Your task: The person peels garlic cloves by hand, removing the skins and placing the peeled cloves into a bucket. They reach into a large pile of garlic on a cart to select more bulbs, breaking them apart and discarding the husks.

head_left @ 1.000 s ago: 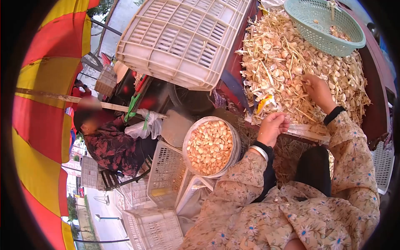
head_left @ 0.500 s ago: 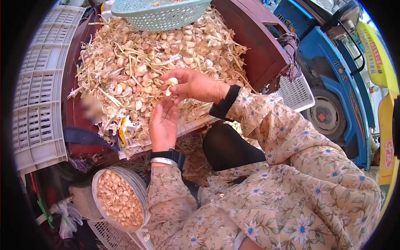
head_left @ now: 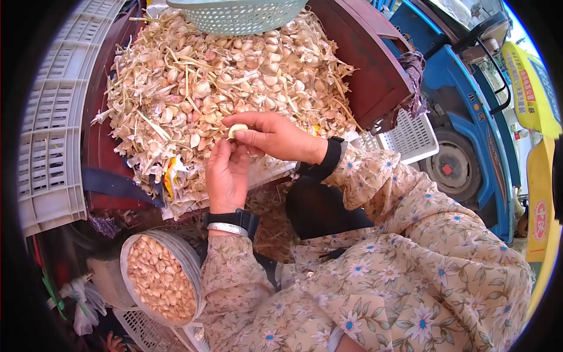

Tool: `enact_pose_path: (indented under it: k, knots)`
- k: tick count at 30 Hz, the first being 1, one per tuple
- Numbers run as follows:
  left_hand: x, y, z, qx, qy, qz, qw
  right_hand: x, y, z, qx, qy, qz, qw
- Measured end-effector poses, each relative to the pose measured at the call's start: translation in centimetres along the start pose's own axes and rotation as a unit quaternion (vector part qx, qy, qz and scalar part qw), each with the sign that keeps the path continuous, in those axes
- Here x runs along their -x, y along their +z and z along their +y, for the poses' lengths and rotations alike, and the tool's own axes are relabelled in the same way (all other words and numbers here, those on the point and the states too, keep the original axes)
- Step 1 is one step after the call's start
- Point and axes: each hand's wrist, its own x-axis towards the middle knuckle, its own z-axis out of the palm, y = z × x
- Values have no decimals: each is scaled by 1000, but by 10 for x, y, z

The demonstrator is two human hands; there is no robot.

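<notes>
A pale garlic clove (head_left: pixel 237 129) is pinched between the thumb and forefinger of my right hand (head_left: pixel 275 138). Just below it, my left hand (head_left: pixel 227 182) is raised palm up, its thumb and fingers drawn together at the clove's lower end. Whether anything small is between those left fingertips is hidden. Both hands are over the near edge of a big heap of garlic cloves (head_left: pixel 202 91), mixed with dry skins and stalks. Peeled-looking cloves fill a round bucket (head_left: pixel 202 293) at the lower left, close to my left forearm.
A green perforated basket (head_left: pixel 246 17) sits on the heap's far side. Grey plastic crates (head_left: pixel 53 158) stand along the left. A dark red panel (head_left: pixel 363 53) borders the heap on the right, near a white crate (head_left: pixel 413 136) and a blue vehicle (head_left: pixel 469 135).
My hands have come closer together, with the left fingertips now up against the clove. My right thumb has shifted over the clove. The view has tilted slightly.
</notes>
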Motion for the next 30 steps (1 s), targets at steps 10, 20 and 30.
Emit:
enact_pose_path:
  k: [10, 20, 30]
  knots:
    - [1, -3, 17, -37, -29, -8, 999, 59, -62, -7, 7, 30, 105, 994]
    - [0, 6, 6, -97, -27, 47, 994, 204, -97, 27, 533, 134, 103, 829]
    - [-2, 9, 3, -108, -27, 72, 991, 6, -57, 24, 411, -136, 161, 887]
